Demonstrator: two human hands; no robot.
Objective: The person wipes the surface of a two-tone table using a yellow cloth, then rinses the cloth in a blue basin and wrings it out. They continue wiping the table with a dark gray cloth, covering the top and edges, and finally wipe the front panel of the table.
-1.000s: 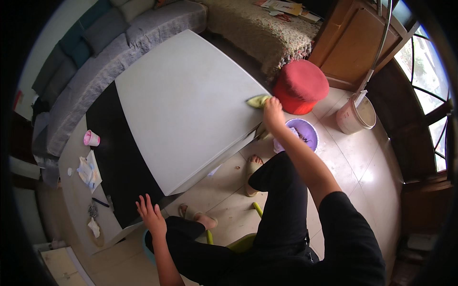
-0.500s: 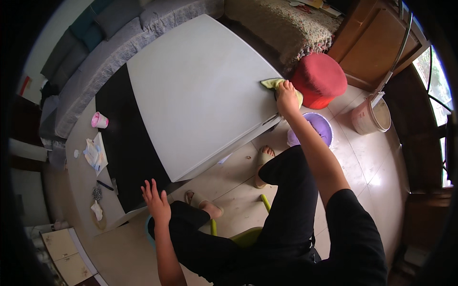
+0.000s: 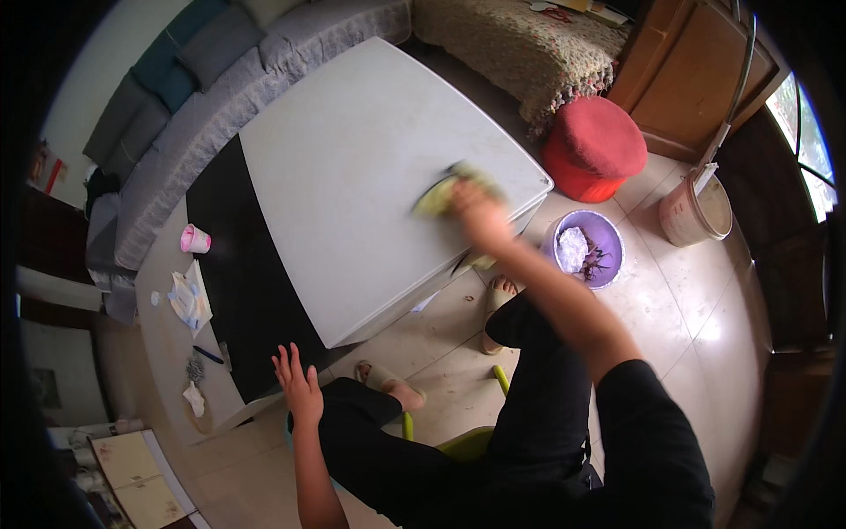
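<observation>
A yellow-green cloth (image 3: 432, 200) lies bunched under my right hand (image 3: 483, 219), pressed to the white tabletop (image 3: 352, 167) toward its right side. Both are smeared by motion, but the fingers are closed over the cloth. My left hand (image 3: 301, 395) is raised with its fingers spread, holding nothing. It is nearest to the glossy black strip (image 3: 256, 273) that runs along the table's left part. A pink and white cup (image 3: 195, 239) tilts at the strip's far left edge. Beside it are a soft pack on white paper (image 3: 190, 300), a black pen-like stick (image 3: 209, 354) and a crumpled tissue (image 3: 194, 401).
Right of the table stands a purple bin (image 3: 618, 264) holding clear plastic and dark scraps. Behind it is a red round stool (image 3: 595, 141). A pale bucket (image 3: 692, 216) with a long pole stands farther right. A grey covered sofa (image 3: 203, 132) borders the far left side.
My right hand has swept the cloth leftward from the table's right edge onto the top. The bin's contents now show. My left hand stays spread near the strip; the view has shifted slightly.
</observation>
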